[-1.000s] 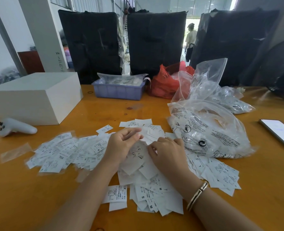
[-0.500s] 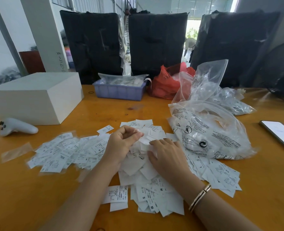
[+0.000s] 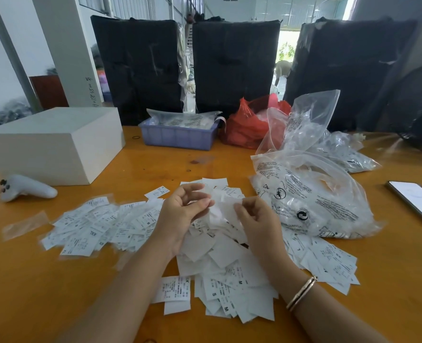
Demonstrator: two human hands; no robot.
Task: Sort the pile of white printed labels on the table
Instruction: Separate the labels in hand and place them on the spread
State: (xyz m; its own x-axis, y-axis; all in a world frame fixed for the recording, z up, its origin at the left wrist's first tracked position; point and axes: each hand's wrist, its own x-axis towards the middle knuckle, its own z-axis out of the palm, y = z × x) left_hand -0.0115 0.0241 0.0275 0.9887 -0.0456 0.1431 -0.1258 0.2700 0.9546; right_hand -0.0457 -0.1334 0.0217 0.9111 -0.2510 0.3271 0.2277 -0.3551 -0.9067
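Note:
A loose pile of white printed labels with size letters covers the middle of the orange table. A flatter spread of labels lies to the left, and more labels lie to the right. My left hand is raised over the pile's far part, palm turned up, fingers curled, pinching a white label. My right hand is just right of it, fingers curled, pinching the same label's right edge. A bracelet sits on my right wrist.
A clear printed plastic bag with white pieces lies right of the pile. A phone lies far right. A white box and white controller sit left. A blue tray, red bag and black bales stand behind.
Both hands have lifted off the pile and turned inward, bringing a label up between them. The camera view has shifted slightly.

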